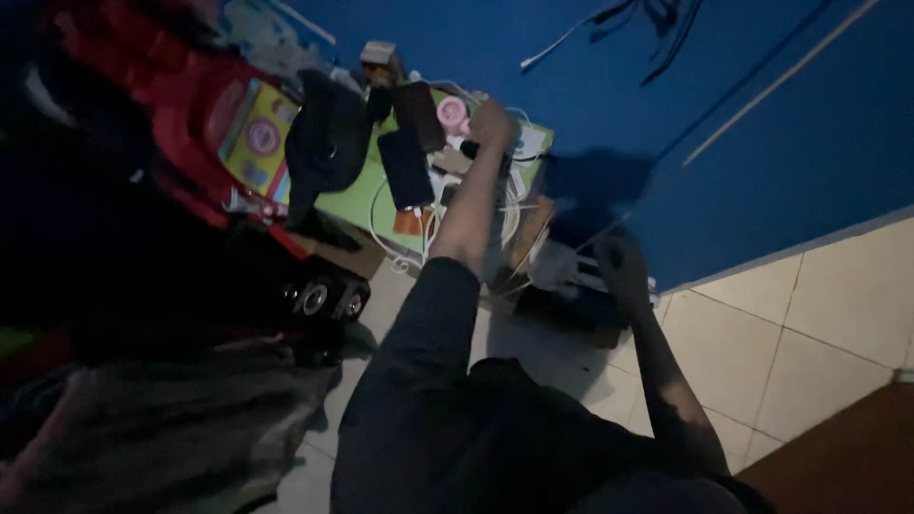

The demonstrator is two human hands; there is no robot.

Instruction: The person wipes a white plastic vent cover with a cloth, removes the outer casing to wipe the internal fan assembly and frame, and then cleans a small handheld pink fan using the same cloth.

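The view is dim and tilted. My left hand reaches out on a dark-sleeved arm over a green tabletop. Its fingers curl down beside a pink round gadget and a small dark object. I cannot tell whether it grips that object. Two dark phones lie on the green top among white cables. My right hand is lower, with a bare forearm, curled in shadow near a white item at the foot of the blue wall. Its grip is hidden.
A red toy vehicle with a colourful panel stands to the left, with a dark cap beside it. A black speaker sits below the table. Crumpled cloth lies on the pale tiled floor. The blue wall has cables hanging on it.
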